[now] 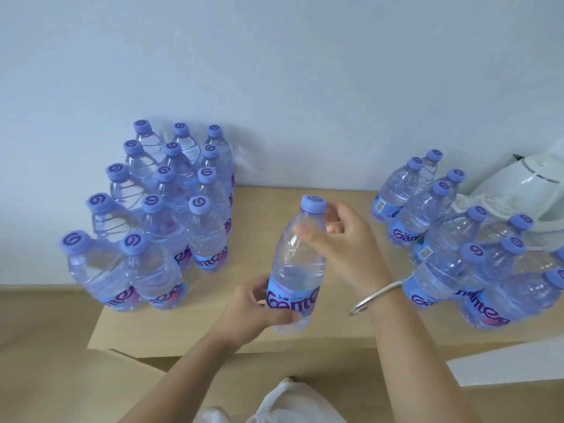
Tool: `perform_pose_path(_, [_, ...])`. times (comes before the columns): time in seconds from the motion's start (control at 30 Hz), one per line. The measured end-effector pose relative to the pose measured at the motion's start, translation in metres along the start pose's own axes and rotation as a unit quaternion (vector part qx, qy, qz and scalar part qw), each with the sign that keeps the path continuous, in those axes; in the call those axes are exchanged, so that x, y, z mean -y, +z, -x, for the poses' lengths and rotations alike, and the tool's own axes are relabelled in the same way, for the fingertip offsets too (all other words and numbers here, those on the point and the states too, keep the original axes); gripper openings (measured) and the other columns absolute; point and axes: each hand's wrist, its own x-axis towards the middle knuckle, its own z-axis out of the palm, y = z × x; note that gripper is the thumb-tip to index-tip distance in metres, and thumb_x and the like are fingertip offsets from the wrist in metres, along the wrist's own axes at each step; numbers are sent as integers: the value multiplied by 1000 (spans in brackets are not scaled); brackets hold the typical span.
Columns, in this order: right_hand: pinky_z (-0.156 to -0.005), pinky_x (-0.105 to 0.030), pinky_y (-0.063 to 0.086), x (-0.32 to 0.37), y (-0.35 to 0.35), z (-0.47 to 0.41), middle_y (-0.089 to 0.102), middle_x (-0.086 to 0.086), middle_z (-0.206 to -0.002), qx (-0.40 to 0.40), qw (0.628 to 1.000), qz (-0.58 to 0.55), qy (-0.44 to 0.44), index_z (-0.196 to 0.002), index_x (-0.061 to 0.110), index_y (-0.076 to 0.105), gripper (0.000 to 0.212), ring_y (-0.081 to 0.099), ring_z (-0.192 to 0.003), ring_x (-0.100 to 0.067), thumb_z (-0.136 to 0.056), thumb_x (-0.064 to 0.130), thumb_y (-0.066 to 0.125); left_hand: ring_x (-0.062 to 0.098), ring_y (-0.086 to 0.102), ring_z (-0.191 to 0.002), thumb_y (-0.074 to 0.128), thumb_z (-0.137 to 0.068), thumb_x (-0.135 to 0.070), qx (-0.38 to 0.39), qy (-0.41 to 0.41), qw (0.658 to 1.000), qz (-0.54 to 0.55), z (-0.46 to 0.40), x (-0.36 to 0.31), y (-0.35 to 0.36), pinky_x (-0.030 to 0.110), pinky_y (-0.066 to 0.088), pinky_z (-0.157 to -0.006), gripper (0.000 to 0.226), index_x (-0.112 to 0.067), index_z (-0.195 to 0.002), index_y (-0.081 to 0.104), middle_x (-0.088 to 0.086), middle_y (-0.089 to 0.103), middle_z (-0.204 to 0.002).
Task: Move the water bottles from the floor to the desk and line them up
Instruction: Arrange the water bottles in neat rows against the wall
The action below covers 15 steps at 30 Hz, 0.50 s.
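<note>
Pale wall (274, 71) backs a wooden desk (345, 209); bottle groups stand at frame left (158, 215) and right (457, 245). At centre, the left hand (253, 306) grips a water bottle (297, 264) low, the right hand (341, 236) pinching near its neck

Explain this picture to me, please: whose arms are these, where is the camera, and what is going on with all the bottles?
No machine here: a person wears a camera on the head, looking down at their own two bare arms. The left hand grips a water bottle round its label, and the right hand, with a bracelet on its wrist, touches the bottle near its neck. The bottle is upright above a wooden desk that stands against a wall. On the desk, a left group of bottles stands in neat rows, and a right group is less tidy. A white kettle stands behind the right group.
</note>
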Motion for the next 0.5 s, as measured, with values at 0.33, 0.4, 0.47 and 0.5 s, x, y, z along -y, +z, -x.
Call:
perform_pose_path(0.33, [-83, -41, 54, -1, 91, 25, 65, 7, -92, 64, 997, 43, 17, -99, 21, 52, 56, 64, -87, -12, -58, 37, 85, 14, 68, -90, 82, -45, -34, -86, -17, 996, -11, 63, 43, -55, 28, 54, -82, 70, -20, -110, 58, -2, 72, -97])
perform_pose_path(0.4, [-83, -41, 53, -1, 104, 26, 64, 10, -94, 71, 996, 54, 13, -102, 23, 51, 61, 64, -89, -11, -55, 41, 85, 16, 68, -93, 83, -48, -32, -100, -16, 995, 11, 66, 54, -59, 28, 54, -84, 68, -21, -111, 57, -1, 72, -100])
perform_pose_path(0.47, [-83, -39, 53, 0, 113, 25, 64, 9, -97, 77, 994, 71, 10, -104, 25, 50, 65, 63, -91, -10, -53, 45, 84, 20, 67, -97, 83, -55, -23, -89, -19, 996, 22, 67, 60, -68, 30, 54, -87, 65, -17, -113, 57, 4, 71, -104])
perform_pose_path(0.5, [-82, -38, 53, 0, 116, 23, 63, 7, -99, 77, 994, 78, 10, -106, 25, 49, 65, 63, -91, -10, -54, 44, 85, 20, 67, -98, 83, -57, -19, -88, -22, 996, 24, 67, 60, -73, 29, 54, -87, 63, -16, -114, 57, 5, 71, -105])
